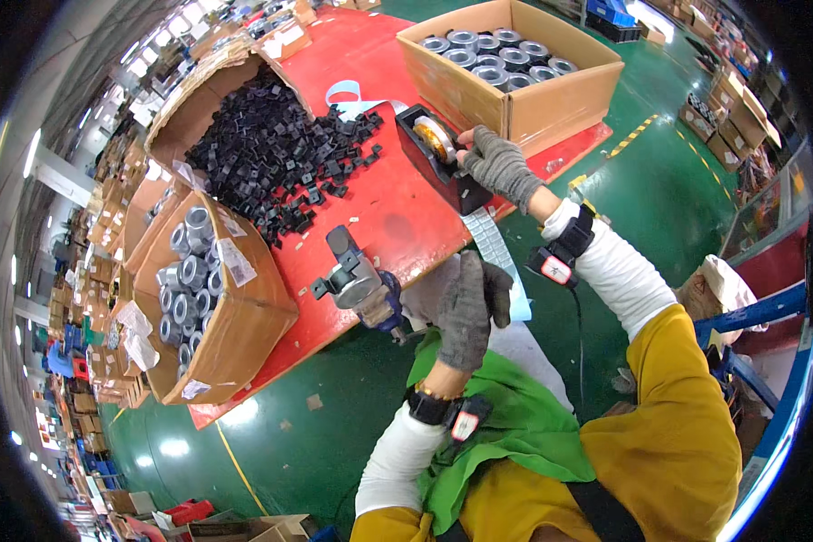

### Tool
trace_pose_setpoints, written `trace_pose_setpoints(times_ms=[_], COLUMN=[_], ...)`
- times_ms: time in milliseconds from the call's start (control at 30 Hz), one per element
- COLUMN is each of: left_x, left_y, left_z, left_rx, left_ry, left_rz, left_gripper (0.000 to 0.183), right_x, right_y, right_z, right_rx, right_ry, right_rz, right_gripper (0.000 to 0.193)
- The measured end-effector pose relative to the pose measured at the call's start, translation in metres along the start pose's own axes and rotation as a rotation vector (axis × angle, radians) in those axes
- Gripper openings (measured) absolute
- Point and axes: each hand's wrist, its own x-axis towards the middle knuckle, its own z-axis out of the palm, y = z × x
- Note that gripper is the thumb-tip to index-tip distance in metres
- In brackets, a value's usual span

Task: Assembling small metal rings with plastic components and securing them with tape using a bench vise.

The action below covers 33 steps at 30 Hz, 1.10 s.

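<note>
right fingers (pixel 475 144) atop black tape dispenser (pixel 438 158)

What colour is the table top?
Red, seen clearly in the head view: the table.

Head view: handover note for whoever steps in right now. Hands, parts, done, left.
Left hand: gloved, at the red table's near edge, right beside the metal cylinder part; a firm grip cannot be confirmed.
Right hand: gloved, resting on the black tape dispenser, fingers at the tape roll.
Parts: loose black plastic pieces spilled from a tipped carton; grey cylinders in the left box and in the far box.
Done: the far box looks filled with one layer of cylinders.
Left: no tape strip is pulled free yet; the part at the edge shows no tape.
</note>
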Motion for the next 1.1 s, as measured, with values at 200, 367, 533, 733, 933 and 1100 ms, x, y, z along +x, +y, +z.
trace_pose_setpoints(times_ms=[200,367,533,733,933,1100], left_x=[0.056,0.095,0.125,0.156,0.15,0.132], left_y=[-0.035,-0.044,-0.03,-0.025,-0.012,0.001], left_z=[0.002,0.004,0.013,0.011,0.016,0.02], left_rx=[-0.269,-0.464,-0.391,-0.458,-0.405,-0.504], left_ry=[0.191,0.168,0.195,0.168,0.092,0.163], left_rz=[-0.195,-0.181,-0.296,-0.324,-0.35,-0.404], left_gripper=[0.062,0.067,0.082,0.074,0.067,0.056], right_x=[-0.03,-0.123,-0.171,-0.179,-0.182,-0.182], right_y=[-0.025,-0.025,-0.011,0.015,0.026,0.032], right_z=[-0.029,-0.088,-0.097,-0.085,-0.076,-0.074], right_rx=[0.48,0.72,0.809,0.718,0.664,0.656], right_ry=[0.048,-0.181,-0.105,-0.113,-0.117,-0.08], right_rz=[0.143,0.296,0.373,0.352,0.348,0.36], right_gripper=[0.017,0.017,0.018,0.017,0.018,0.017])
